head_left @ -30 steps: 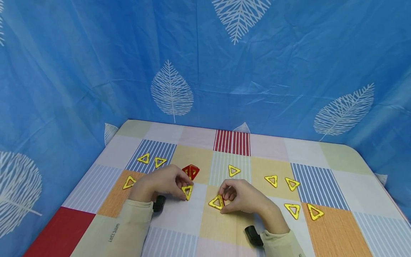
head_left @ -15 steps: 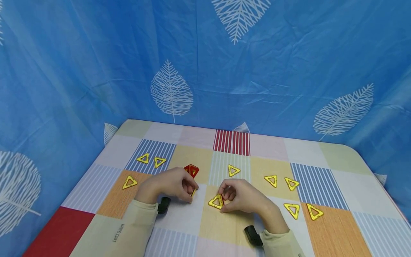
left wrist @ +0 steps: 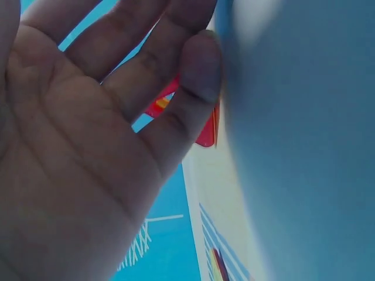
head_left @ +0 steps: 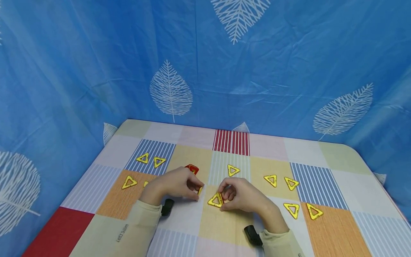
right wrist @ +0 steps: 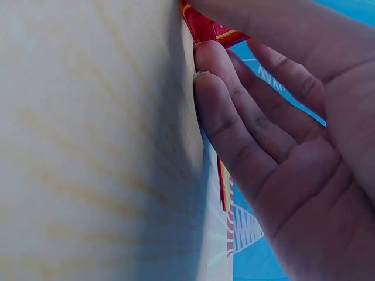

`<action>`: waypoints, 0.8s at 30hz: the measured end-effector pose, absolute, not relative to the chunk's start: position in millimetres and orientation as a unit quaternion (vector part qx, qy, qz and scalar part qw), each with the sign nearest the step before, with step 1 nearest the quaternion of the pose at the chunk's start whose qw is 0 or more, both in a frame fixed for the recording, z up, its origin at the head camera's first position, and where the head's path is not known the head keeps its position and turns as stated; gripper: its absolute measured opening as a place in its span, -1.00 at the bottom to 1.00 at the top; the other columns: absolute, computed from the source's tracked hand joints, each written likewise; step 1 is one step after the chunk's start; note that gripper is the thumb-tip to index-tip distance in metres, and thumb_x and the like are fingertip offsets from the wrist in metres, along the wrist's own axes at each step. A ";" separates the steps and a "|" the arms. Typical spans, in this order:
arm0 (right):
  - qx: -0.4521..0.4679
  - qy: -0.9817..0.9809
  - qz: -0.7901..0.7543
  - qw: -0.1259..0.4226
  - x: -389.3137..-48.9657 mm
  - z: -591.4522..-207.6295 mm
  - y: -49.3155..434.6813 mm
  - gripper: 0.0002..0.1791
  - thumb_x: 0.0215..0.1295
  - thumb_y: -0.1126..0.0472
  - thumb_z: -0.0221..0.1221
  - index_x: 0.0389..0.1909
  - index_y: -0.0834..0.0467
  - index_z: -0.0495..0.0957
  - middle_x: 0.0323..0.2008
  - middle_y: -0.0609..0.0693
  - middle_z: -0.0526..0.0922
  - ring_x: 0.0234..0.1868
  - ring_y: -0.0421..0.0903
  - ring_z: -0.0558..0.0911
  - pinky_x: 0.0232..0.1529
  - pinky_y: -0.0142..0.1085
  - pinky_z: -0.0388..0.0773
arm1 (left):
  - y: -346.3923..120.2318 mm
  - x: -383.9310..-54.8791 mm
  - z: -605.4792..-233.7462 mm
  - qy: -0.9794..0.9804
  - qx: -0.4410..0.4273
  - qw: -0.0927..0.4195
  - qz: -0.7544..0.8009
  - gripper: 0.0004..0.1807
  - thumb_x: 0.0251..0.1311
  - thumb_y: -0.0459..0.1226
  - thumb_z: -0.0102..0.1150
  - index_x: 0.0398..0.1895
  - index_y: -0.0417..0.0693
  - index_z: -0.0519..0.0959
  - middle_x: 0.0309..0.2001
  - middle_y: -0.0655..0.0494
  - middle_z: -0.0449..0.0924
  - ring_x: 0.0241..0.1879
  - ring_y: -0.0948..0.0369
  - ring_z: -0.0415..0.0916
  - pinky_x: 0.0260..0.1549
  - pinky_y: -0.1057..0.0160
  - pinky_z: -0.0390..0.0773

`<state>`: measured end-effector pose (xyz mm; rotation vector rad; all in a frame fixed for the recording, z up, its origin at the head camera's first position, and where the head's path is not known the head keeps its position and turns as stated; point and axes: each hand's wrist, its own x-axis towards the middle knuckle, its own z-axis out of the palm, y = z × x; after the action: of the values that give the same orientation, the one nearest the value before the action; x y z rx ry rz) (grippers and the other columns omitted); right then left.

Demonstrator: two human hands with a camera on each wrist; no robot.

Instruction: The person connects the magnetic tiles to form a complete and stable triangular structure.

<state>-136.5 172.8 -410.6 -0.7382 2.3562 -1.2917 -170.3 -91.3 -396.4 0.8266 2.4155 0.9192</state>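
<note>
My left hand (head_left: 178,182) pinches a triangular magnetic tile (head_left: 200,190), seen nearly edge-on in the head view, with a yellow face showing. Facing it across a small gap, my right hand (head_left: 243,194) holds a yellow-faced triangular tile (head_left: 212,202) by its right side, where a red piece shows between thumb and fingers. In the right wrist view, red tile parts (right wrist: 205,26) sit at those fingers. Red parts (left wrist: 206,133) also show behind the left thumb in its wrist view. Just beyond the left hand stands a red tile shape (head_left: 193,168), partly hidden.
Loose yellow triangular tiles lie on the patchwork tablecloth: several at left, such as one tile (head_left: 129,182), one middle tile (head_left: 233,170), and several at right, such as another tile (head_left: 291,210). One tile (head_left: 146,183) peeks from behind the left wrist. A blue curtain (head_left: 273,71) hangs behind.
My left hand has moved right with its tile, which has turned edge-on, closer to the right hand. It covers more of the red shape. My right hand has stayed put.
</note>
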 end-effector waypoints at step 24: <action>-0.241 0.843 -0.449 0.169 -138.7 -413.8 170.7 -0.59 -0.07 0.33 0.58 -0.23 0.19 0.58 -0.40 -0.04 0.63 -0.36 -0.12 0.63 -0.31 -0.31 0.61 | -71.9 -167.8 -402.4 0.855 0.373 0.166 0.320 -0.64 0.16 -0.31 0.45 0.05 -0.14 0.72 -0.29 0.26 0.65 -0.41 0.38 0.44 -0.35 0.35 0.51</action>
<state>-138.7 170.7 -413.8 -0.6856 2.3975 -1.2764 -167.8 -71.9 -402.4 1.0608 2.4344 0.9100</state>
